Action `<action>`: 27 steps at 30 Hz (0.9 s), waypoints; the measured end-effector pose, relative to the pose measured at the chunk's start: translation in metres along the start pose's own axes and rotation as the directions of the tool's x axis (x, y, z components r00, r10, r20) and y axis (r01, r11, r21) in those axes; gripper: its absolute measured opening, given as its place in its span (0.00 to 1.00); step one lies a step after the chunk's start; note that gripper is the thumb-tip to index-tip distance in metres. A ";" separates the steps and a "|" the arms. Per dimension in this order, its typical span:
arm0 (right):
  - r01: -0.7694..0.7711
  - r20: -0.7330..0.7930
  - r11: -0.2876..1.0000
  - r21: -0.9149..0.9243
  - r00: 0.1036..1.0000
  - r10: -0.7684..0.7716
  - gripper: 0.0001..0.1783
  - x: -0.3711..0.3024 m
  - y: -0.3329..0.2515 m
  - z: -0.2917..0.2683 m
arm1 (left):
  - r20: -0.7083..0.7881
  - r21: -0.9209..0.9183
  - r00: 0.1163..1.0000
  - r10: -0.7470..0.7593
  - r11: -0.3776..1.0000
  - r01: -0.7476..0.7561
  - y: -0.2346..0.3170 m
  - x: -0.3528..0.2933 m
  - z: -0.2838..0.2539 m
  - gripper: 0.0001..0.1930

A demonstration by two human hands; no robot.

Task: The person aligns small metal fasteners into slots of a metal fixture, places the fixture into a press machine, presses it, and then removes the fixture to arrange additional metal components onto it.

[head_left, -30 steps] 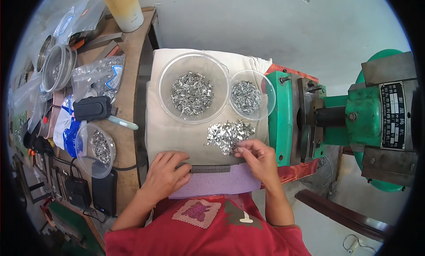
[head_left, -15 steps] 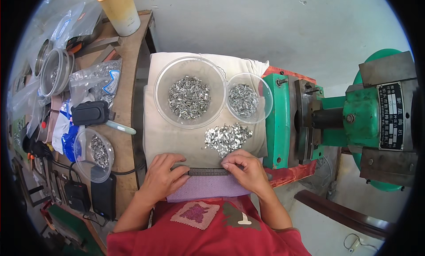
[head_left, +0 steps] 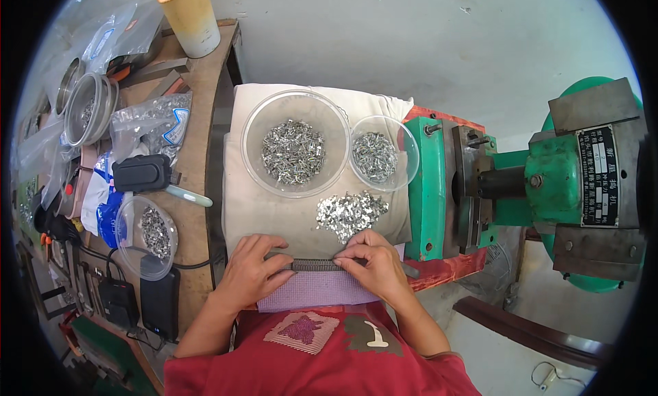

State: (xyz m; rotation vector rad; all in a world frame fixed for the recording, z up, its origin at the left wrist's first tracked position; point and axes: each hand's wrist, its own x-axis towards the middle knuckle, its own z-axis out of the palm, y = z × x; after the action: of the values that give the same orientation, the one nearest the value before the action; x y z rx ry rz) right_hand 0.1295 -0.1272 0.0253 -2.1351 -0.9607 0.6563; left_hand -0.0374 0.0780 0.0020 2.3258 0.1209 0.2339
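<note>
A dark grey slotted metal strip (head_left: 314,265) lies across a purple woven mat (head_left: 315,291) in front of me. My left hand (head_left: 252,267) grips the strip's left end between thumb and fingers. Further along, my right hand (head_left: 373,262) is closed in a pinch at the strip's upper edge; whatever its fingertips hold is too small to make out. Just beyond the right hand sits a loose pile of small silvery metal pieces (head_left: 351,214). Behind the pile stand a large clear tub (head_left: 250,156) and a smaller clear tub (head_left: 408,168), both holding small metal parts.
A green machine press (head_left: 428,190) stands close on the right. Pale cloth (head_left: 267,211) covers the work surface. On the left, a wooden bench (head_left: 195,225) carries bagged metal parts (head_left: 147,122), a round clear container (head_left: 164,260), a black device (head_left: 140,173) and a yellowish jug (head_left: 192,26).
My right hand has slid left along the strip, and the strip's right end now shows beyond it. The left hand keeps its place.
</note>
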 end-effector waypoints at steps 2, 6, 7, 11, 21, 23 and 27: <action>-0.008 0.005 1.000 -0.011 1.000 0.008 0.08 0.000 0.000 0.000 | 0.002 0.000 1.000 -0.001 1.000 0.001 0.000 0.000 0.000 0.13; -0.005 -0.006 0.999 -0.035 1.000 0.005 0.08 -0.001 0.001 0.001 | 0.009 -0.012 1.000 -0.002 1.000 0.002 -0.001 0.001 0.001 0.13; 0.005 -0.005 0.999 -0.039 1.000 -0.006 0.08 0.000 0.001 0.000 | 0.004 -0.010 1.000 0.005 1.000 -0.005 -0.002 0.001 0.000 0.13; 0.003 0.026 0.999 -0.039 1.000 -0.002 0.07 0.002 0.001 -0.005 | 0.010 -0.014 1.000 0.001 1.000 -0.001 -0.004 0.002 0.001 0.13; -0.089 -0.150 0.989 0.118 0.983 0.106 0.06 0.007 -0.001 -0.036 | -0.002 -0.038 1.000 0.009 0.999 -0.009 -0.003 0.002 0.001 0.12; -0.061 -0.289 0.998 0.012 0.955 0.062 0.07 0.016 -0.008 -0.052 | 0.000 -0.035 1.000 0.019 0.999 -0.018 -0.003 0.003 0.002 0.12; -0.017 -0.369 0.974 -0.228 0.927 -0.070 0.10 0.055 -0.013 -0.074 | -0.057 -0.018 0.998 0.033 0.999 -0.035 -0.003 0.004 0.004 0.09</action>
State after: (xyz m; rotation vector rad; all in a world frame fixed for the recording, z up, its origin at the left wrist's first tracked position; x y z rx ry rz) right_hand 0.2066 -0.1066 0.0736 -2.3287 -0.8808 0.1121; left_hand -0.0331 0.0778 -0.0024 2.3047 0.1070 0.3171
